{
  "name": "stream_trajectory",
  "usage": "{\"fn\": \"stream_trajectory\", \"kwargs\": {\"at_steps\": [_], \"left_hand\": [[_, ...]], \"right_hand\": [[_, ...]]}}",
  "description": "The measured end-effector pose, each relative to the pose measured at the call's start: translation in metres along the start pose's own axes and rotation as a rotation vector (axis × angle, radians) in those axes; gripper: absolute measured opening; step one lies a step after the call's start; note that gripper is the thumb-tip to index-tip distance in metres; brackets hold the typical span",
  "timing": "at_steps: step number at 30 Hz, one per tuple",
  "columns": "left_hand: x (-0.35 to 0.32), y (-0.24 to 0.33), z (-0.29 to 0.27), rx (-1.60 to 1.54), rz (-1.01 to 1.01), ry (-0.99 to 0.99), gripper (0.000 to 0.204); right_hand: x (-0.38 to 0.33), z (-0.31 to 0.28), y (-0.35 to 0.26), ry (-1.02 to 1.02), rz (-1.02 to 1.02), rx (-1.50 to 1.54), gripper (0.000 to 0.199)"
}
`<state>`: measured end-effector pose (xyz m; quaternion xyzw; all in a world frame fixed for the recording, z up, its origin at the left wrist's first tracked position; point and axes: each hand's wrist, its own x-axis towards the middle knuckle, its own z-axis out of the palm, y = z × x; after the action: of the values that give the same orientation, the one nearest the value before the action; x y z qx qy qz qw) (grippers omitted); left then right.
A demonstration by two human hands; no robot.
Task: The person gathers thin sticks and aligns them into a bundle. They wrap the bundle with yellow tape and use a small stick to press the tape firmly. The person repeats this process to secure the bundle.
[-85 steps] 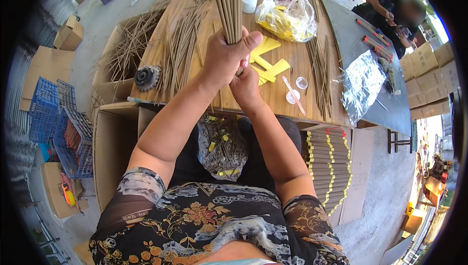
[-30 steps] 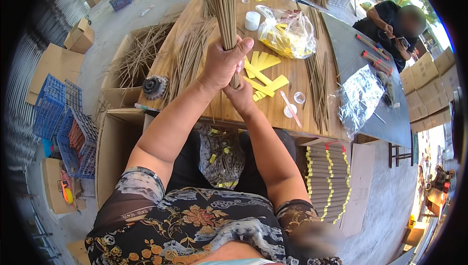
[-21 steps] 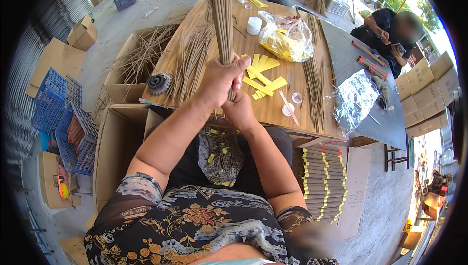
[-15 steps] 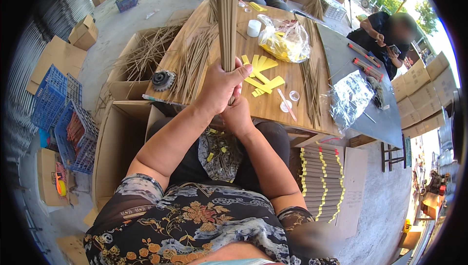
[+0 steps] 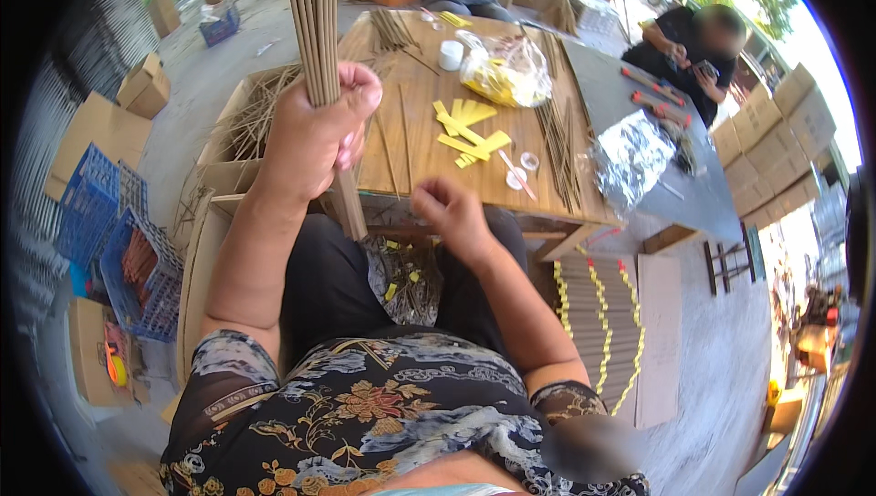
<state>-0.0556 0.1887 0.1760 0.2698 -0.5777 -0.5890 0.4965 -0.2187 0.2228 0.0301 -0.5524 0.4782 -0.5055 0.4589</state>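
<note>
Right hand (image 5: 453, 215) released; brown stick bundle (image 5: 317, 21) upright.

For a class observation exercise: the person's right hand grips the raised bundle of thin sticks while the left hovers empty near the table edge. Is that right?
Not quite. The head view shows the left hand in a grip on the raised bundle of sticks; the right hand hovers empty near the wooden table edge.

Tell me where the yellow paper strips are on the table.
In the head view the yellow strips lie mid-table, right of the left hand gripping the stick bundle, just below the clear bag and above the right hand.
</note>
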Motion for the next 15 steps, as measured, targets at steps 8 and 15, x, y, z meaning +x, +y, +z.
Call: {"fn": "stream_trajectory", "kwargs": {"at_steps": [8,15], "left_hand": [[-0.054,-0.039,0.019,0.397,-0.346,-0.333,0.01],[-0.077,-0.058,0.022,0.436,-0.436,-0.306,0.012]], "right_hand": [[-0.019,0.016,-0.088,-0.147,-0.343,0.408,0.045],[-0.046,0.025,-0.078,-0.157,-0.285,0.749,0.017]]}}
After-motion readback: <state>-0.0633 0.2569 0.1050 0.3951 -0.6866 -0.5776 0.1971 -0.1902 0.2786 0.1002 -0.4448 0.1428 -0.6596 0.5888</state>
